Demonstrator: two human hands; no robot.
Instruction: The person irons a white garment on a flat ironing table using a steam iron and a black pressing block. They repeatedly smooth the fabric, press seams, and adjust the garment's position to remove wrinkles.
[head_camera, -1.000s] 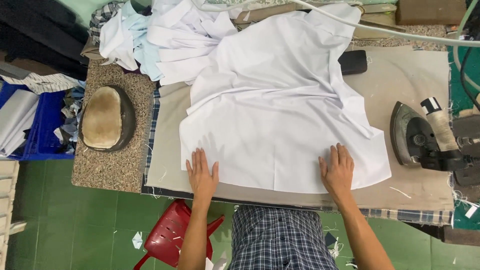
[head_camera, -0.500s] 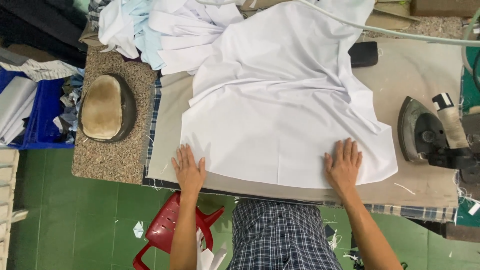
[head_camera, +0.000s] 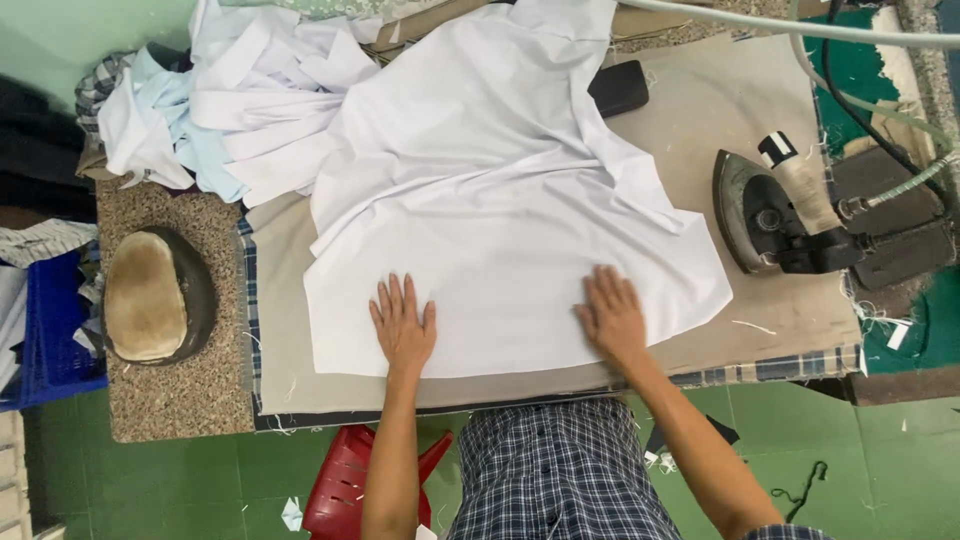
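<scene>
A white cotton shirt (head_camera: 500, 230) is spread over the beige padded ironing board (head_camera: 700, 110). The left hand (head_camera: 403, 325) and right hand (head_camera: 612, 315) are laid flat on its near hem, fingers spread, nothing gripped. A dark steam iron (head_camera: 775, 210) is rested at right; a heap of white and pale-blue garments (head_camera: 230, 100) is piled at far left.

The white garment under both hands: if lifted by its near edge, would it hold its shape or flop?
Likely floppy: the white garment lies in soft folds and creases on the padded table. It probably slides easily, since the left hand and right hand press flat on it.
</scene>
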